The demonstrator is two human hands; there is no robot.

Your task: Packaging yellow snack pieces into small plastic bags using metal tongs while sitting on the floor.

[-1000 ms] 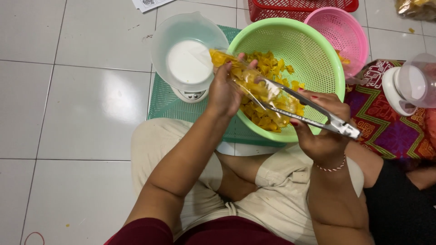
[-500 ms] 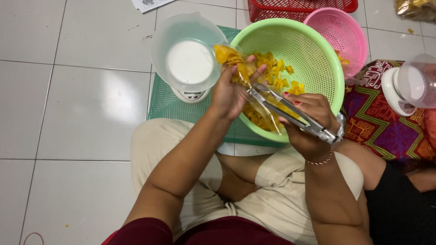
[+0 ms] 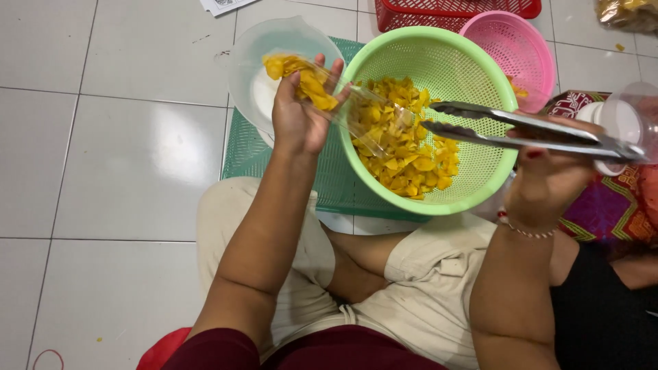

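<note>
My left hand (image 3: 301,113) holds a clear plastic bag (image 3: 329,92) partly filled with yellow chips, lifted over the gap between a clear bowl (image 3: 274,48) and a green colander (image 3: 439,51). The bag's open end trails toward the colander. The colander holds a heap of yellow chips (image 3: 401,147). My right hand (image 3: 555,175) grips metal tongs (image 3: 507,127) whose tips hover above the colander's right half, with nothing seen between them.
A pink colander (image 3: 514,44) and a red basket (image 3: 452,10) stand behind the green one. A green mesh mat (image 3: 240,147) lies under the bowls on the white tiled floor. A clear lidded jar (image 3: 627,123) and a patterned cloth (image 3: 610,212) are at the right.
My left hand has lifted the bag of chips out of the colander toward the clear bowl. My right hand has pulled the tongs out of the bag and away to the right.
</note>
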